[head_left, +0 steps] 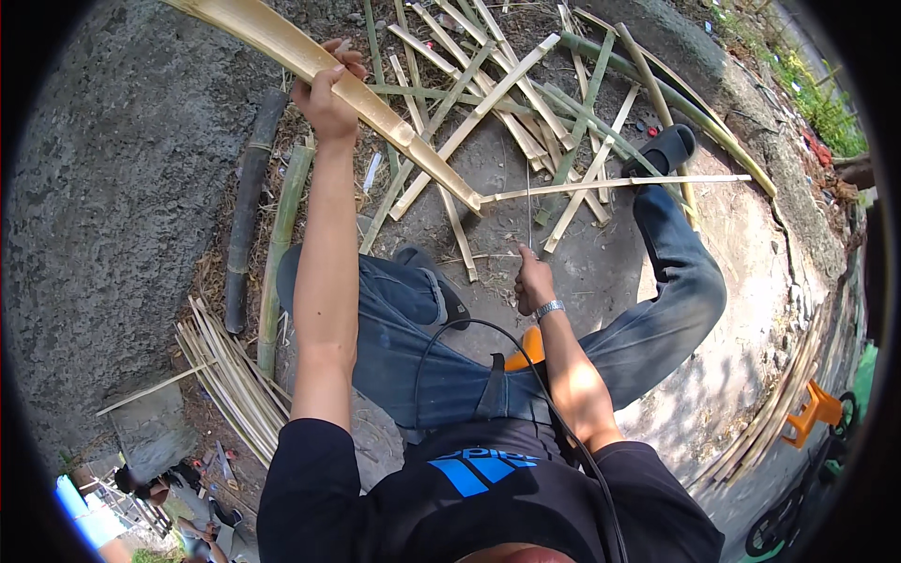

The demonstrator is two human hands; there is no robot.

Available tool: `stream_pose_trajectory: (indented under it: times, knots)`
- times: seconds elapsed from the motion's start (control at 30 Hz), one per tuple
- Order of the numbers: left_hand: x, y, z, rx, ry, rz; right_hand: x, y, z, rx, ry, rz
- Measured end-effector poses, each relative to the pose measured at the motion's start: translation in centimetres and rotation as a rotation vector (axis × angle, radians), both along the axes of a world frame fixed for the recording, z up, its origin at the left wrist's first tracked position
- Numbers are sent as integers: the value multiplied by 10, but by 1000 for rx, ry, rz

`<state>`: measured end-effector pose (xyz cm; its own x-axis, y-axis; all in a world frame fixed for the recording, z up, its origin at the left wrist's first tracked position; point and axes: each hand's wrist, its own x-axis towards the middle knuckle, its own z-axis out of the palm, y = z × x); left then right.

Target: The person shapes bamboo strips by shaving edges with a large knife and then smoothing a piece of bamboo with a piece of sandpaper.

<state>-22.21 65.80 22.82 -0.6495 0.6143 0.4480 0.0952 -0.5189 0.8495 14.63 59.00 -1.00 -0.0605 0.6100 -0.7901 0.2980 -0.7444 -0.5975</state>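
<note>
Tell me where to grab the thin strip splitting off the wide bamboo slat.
Probably the thin strip near its free right end, from above, by the sandalled foot. It lies level and bare there; its left end meets the blade at the wide bamboo slat, which the left hand steadies.

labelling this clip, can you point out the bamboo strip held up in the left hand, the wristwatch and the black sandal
bamboo strip (375, 98), head view, on its flat pale face below the left hand's grip
wristwatch (549, 308), head view, on the metal band at the right wrist
black sandal (663, 148), head view, on its upper strap
</note>
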Motion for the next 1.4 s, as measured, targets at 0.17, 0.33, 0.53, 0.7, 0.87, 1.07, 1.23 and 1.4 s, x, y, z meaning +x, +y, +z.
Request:
stream_pose_trajectory:
  times: [0.17,0.33,0.53,0.7,0.87,1.07,1.23,1.4]
  knots:
    - [-17,-31,40,167,-127,22,18,-36,35,-331,324,-159]
    - [-16,-42,61,226,-93,37,37,-67,62,-247,236,-7]
    - [-9,-64,92,227,28,142,49,-37,60,-266,203,65]
    - [-24,-80,98,229,117,283,2,84,116,132,368,-28]
    - [-50,-89,78,563,-218,636,-25,172,178,850,43,171]
    - [-73,-116,70,708,-487,729,-26,152,211,621,286,106]
    - [-64,-107,61,556,-473,524,0,91,128,470,107,194]
    - [-63,-97,54,425,-403,362,3,53,121,514,13,242]
